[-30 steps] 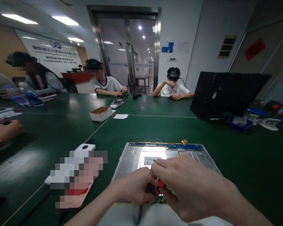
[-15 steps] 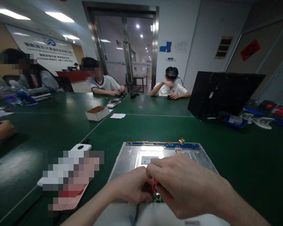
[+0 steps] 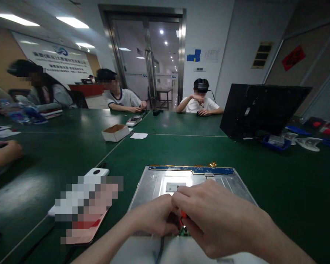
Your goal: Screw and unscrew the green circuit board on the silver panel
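A silver metal panel (image 3: pixel 151 187) lies on the green table, with a blue circuit strip (image 3: pixel 178 169) along its far edge. My right hand (image 3: pixel 214 216) is closed around a small red object (image 3: pixel 183 214), mostly hidden by the fingers, over the panel's near edge. Beside it, my left hand (image 3: pixel 156 216) is bent with its fingertips pressed together near a small green board (image 3: pixel 184 231); what they grip is hidden. From under my left hand a dark cable (image 3: pixel 161 247) runs toward me.
Left of the panel lie a white device (image 3: pixel 99 172) and a pink phone-like item (image 3: pixel 110 196), both partly pixelated. Farther off are an open box (image 3: pixel 115 134), white paper (image 3: pixel 139 135), a black monitor (image 3: pixel 264 110) and a blue tray (image 3: pixel 276 143). Several people sit around the table.
The whole view has shifted slightly, moving the surroundings a little to the right. Both hands keep nearly the same position at the panel's near edge.
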### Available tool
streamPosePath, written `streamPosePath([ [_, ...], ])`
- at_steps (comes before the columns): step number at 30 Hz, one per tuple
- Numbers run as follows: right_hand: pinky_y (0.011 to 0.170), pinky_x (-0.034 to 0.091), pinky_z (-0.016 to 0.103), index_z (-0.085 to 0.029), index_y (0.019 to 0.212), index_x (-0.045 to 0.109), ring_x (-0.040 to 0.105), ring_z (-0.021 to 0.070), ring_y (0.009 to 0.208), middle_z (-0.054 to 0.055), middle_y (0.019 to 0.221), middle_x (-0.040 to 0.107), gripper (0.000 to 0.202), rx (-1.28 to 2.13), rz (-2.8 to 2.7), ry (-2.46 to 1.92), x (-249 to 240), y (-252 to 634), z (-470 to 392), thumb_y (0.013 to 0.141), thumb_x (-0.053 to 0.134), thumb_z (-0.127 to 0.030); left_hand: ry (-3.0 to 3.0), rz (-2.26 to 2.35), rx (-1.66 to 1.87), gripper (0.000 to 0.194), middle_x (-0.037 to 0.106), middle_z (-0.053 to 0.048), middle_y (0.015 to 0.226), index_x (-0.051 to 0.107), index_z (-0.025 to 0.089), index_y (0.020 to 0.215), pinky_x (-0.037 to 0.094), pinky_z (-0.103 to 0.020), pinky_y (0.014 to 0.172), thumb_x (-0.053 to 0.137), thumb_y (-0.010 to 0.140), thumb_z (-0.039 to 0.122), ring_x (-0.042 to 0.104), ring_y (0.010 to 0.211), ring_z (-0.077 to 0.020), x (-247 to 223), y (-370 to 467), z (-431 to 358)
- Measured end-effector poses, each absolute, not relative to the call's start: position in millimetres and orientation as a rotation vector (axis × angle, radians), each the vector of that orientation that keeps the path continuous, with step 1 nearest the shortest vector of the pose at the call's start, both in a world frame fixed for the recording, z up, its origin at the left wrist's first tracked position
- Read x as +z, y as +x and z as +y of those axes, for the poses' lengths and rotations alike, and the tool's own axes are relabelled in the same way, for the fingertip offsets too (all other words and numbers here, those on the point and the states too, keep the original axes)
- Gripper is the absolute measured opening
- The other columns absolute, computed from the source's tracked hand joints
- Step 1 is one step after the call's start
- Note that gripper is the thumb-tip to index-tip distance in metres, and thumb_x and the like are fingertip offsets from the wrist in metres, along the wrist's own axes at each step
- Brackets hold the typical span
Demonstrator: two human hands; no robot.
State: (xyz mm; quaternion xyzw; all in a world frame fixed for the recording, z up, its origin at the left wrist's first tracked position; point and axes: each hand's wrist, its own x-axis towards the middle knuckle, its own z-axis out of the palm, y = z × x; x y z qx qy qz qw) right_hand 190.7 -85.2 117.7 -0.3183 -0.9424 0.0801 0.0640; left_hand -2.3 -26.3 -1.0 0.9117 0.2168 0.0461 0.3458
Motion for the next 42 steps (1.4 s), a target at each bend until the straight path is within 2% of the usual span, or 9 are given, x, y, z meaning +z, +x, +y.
streamPosePath([
  [3,0.046,0.024,0.026,-0.02,0.088,0.053,0.047,0.0118,0.059,-0.001,0.08,0.061,0.011,0.242,-2.858,-0.948,118.1,189.7,-84.3,0.078,0.057,-0.016,2.37,0.606,0.104,0.01,0.064,0.001,0.073,0.066,0.016,0.079,0.041,-0.02,0.055,0.062,0.072,0.009,0.054,0.063,-0.014,-3.0,-3.2,-26.9],
  [10,0.05,0.021,0.028,-0.02,0.091,0.059,0.052,0.0126,0.061,0.0,0.076,0.064,0.006,0.229,-2.856,-1.047,117.3,186.6,-83.2,0.088,0.055,-0.025,2.397,0.549,0.098,0.007,0.063,0.0,0.069,0.067,0.015,0.078,0.037,-0.021,0.051,0.062,0.074,0.013,0.052,0.06,-0.0138,-3.0,-3.1,-24.3],
  [17,0.047,0.024,0.026,-0.02,0.086,0.052,0.045,0.0121,0.061,0.0,0.083,0.06,0.015,0.283,-2.856,-0.988,118.1,190.2,-84.6,0.074,0.062,-0.021,2.336,0.584,0.118,0.007,0.063,0.001,0.07,0.065,0.015,0.077,0.041,-0.021,0.055,0.064,0.071,0.012,0.053,0.063,-0.0142,-2.8,-2.0,-24.9],
  [21,0.047,0.023,0.026,-0.02,0.087,0.053,0.046,0.0116,0.06,-0.001,0.08,0.061,0.008,0.253,-2.855,-0.99,117.9,187.4,-83.3,0.081,0.057,-0.018,2.375,0.579,0.103,0.007,0.062,0.001,0.069,0.063,0.016,0.073,0.037,-0.02,0.052,0.064,0.07,0.01,0.052,0.062,-0.0136,0.0,-1.1,-24.4],
  [25,0.05,0.023,0.027,-0.02,0.088,0.056,0.05,0.0124,0.062,-0.001,0.078,0.063,0.003,0.238,-2.858,-1.039,118.3,186.3,-84.0,0.087,0.054,-0.022,2.374,0.521,0.119,0.006,0.06,0.001,0.067,0.065,0.016,0.075,0.037,-0.02,0.051,0.062,0.073,0.011,0.052,0.061,-0.0134,0.5,-1.7,-24.5],
  [28,0.05,0.024,0.028,-0.02,0.089,0.055,0.051,0.0131,0.063,0.0,0.08,0.063,0.007,0.246,-2.855,-1.031,119.1,188.7,-85.5,0.084,0.057,-0.024,2.346,0.552,0.125,0.008,0.061,0.001,0.069,0.066,0.016,0.079,0.039,-0.02,0.053,0.061,0.074,0.012,0.053,0.061,-0.0134,-0.6,-2.2,-26.7],
  [31,0.048,0.025,0.026,-0.02,0.09,0.054,0.049,0.0125,0.062,0.0,0.083,0.062,0.013,0.266,-2.862,-0.991,120.0,190.5,-86.2,0.078,0.06,-0.02,2.354,0.611,0.107,0.007,0.062,0.001,0.071,0.066,0.016,0.078,0.04,-0.02,0.055,0.062,0.074,0.012,0.053,0.063,-0.0136,-0.4,-1.5,-29.0],
  [34,0.048,0.026,0.025,-0.02,0.094,0.055,0.049,0.0122,0.062,0.0,0.084,0.062,0.015,0.249,-2.88,-0.961,120.0,189.2,-85.7,0.08,0.057,-0.015,2.362,0.642,0.093,0.007,0.061,0.002,0.071,0.063,0.016,0.077,0.039,-0.02,0.053,0.063,0.073,0.01,0.05,0.061,-0.0124,2.6,0.1,-29.5],
  [42,0.05,0.022,0.028,-0.02,0.093,0.059,0.052,0.0125,0.061,0.0,0.077,0.066,0.011,0.192,-2.872,-1.037,119.0,185.8,-83.8,0.09,0.056,-0.03,2.37,0.57,0.123,0.007,0.061,0.0,0.072,0.062,0.015,0.073,0.038,-0.021,0.054,0.061,0.07,0.009,0.051,0.064,-0.0139,8.4,2.1,-27.1],
])
